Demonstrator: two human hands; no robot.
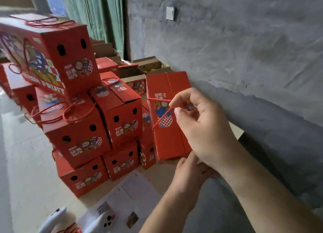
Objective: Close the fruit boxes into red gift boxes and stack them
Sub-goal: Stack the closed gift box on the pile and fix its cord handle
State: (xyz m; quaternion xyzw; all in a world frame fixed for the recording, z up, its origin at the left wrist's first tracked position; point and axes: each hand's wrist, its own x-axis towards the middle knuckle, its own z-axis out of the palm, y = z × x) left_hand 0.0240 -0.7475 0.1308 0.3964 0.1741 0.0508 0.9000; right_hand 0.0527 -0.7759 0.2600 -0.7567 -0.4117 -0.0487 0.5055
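Your right hand (201,126) is pinching the red cord handle (161,116) on the closed gift box (167,136). Left hand (187,169) is steadying its near end; finger grip unclear. Thin cord looks limp, so lift by the stiff card sides.

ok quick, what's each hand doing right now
Right hand: fingers pinch the red cord of the red gift box.
Left hand: at the box's near end, mostly hidden behind the right; grip cannot be told.
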